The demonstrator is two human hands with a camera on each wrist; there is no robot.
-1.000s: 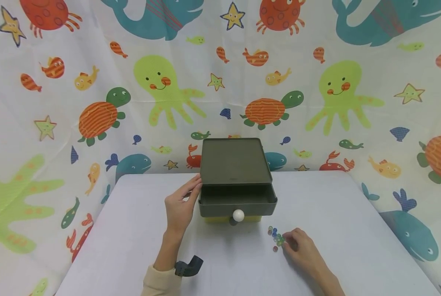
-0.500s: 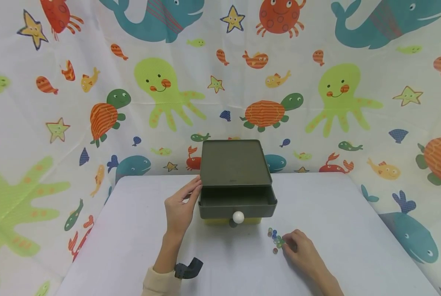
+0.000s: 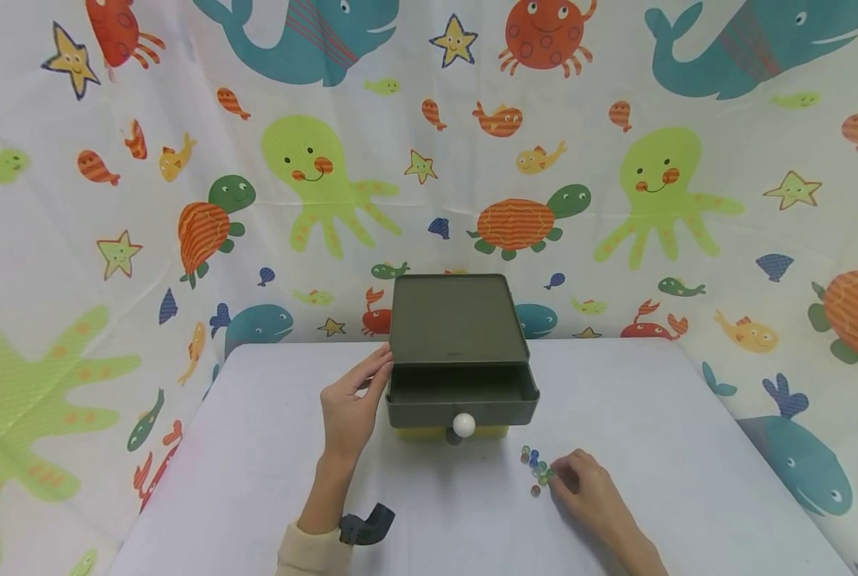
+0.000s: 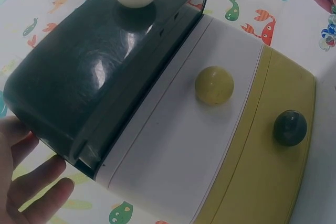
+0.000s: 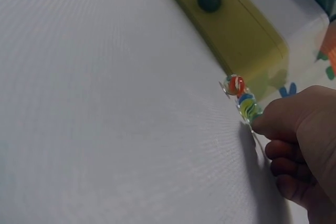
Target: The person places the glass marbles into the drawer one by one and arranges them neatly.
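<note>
A small chest of drawers [image 3: 457,320] stands at the table's middle. Its dark green top drawer [image 3: 461,398], with a white knob [image 3: 464,424], is pulled out. Below it are a white drawer [image 4: 173,145] with a yellow knob [image 4: 214,85] and a yellow drawer [image 4: 262,145] with a dark knob [image 4: 290,127]. My left hand [image 3: 371,382] rests with straight fingers [image 4: 37,187] against the chest's left side. Several glass marbles [image 3: 535,466] lie in front of the chest on the right. My right hand [image 3: 556,474] has curled fingers and pinches a greenish marble [image 5: 250,110] at the edge of the group.
The white table [image 3: 256,480] ends at a back edge just behind the chest, where a sea-animal curtain [image 3: 313,168] hangs. A dark camera mount [image 3: 365,526] sits on my left wrist. In the right wrist view, the red and blue marbles [image 5: 236,85] lie near the yellow drawer's corner.
Both hands stay where they were, the left on the chest, the right at the marbles. Only the head view has shifted slightly.
</note>
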